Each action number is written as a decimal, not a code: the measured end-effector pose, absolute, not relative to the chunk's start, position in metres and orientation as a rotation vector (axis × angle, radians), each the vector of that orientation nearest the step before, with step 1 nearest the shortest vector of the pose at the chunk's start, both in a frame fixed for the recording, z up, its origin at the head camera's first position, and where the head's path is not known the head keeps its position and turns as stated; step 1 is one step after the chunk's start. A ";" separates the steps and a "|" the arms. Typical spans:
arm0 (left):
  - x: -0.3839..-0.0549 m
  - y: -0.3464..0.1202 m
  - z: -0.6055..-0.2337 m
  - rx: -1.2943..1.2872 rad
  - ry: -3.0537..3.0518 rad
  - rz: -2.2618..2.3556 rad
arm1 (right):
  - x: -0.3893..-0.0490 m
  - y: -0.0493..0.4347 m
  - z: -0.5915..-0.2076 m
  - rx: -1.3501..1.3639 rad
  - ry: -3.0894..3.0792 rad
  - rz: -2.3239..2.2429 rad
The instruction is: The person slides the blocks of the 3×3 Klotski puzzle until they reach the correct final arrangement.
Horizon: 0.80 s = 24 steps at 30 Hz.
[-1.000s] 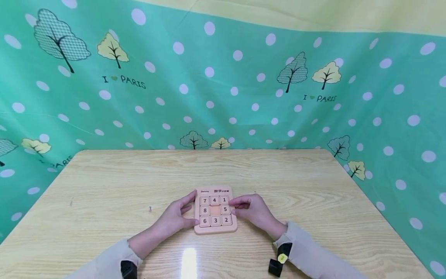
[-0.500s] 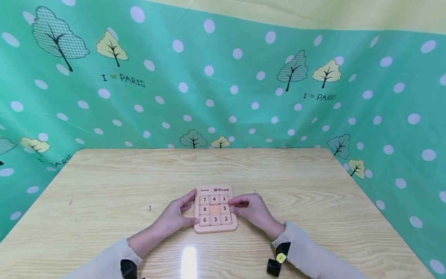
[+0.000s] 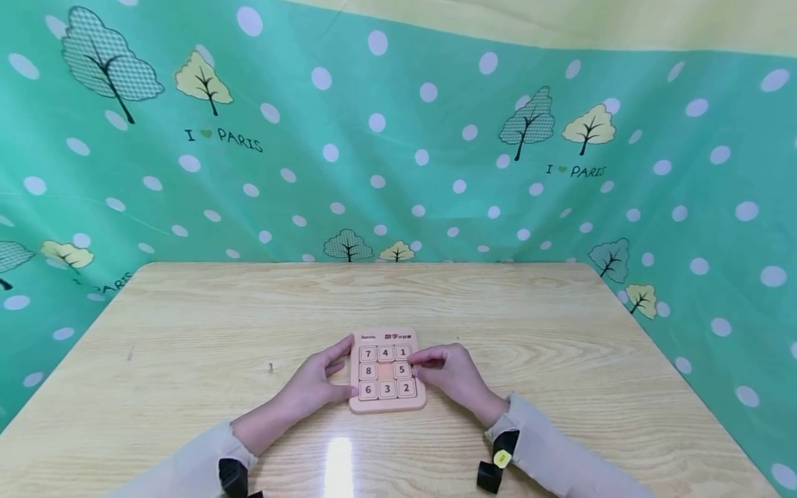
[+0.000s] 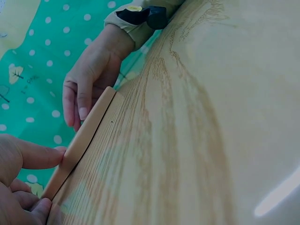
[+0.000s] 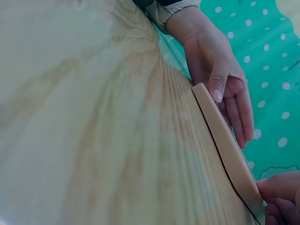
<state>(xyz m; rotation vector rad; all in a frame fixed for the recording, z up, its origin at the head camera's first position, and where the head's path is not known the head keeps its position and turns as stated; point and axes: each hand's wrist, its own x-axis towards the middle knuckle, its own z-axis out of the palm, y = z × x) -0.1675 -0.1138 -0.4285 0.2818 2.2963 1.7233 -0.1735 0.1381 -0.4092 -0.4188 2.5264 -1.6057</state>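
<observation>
Left hand (image 3: 311, 385): spread wide at nine o'clock of the board (image 3: 387, 406), fingers straight along that side, a fingertip at ten and the thumb touching the corner at eight.
Right hand (image 3: 457, 377): at three o'clock, thumb and first finger narrow, nearly together beside tile 5 (image 3: 402, 369) and tile 1 (image 3: 403, 352); whether they pinch anything cannot be told.
Board: a pink number puzzle, flat on the table (image 3: 187, 332) between the hands, toward six o'clock from the middle of the head view.
Tiles (image 3: 368, 371): set round a centre gap; 4 at twelve, 1 at half past one, 5 at three, 2 at half past four, 3 at six, 6 at half past seven, 8 at nine, 7 at half past ten.
Lettering (image 3: 397, 337): dark, along the board's twelve o'clock edge.
Sleeves (image 3: 563, 453): pale, a black box (image 3: 489, 477) at each wrist.
Table: light wood grain, a bright streak (image 3: 339, 465) toward seven from the board.
Cloth (image 3: 423, 181): green, pale dots and printed trees, hanging past the table's twelve o'clock edge.
</observation>
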 end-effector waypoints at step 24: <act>-0.167 -0.112 -0.427 0.267 2.298 1.729 | -0.185 0.128 -0.428 -0.530 2.645 -1.500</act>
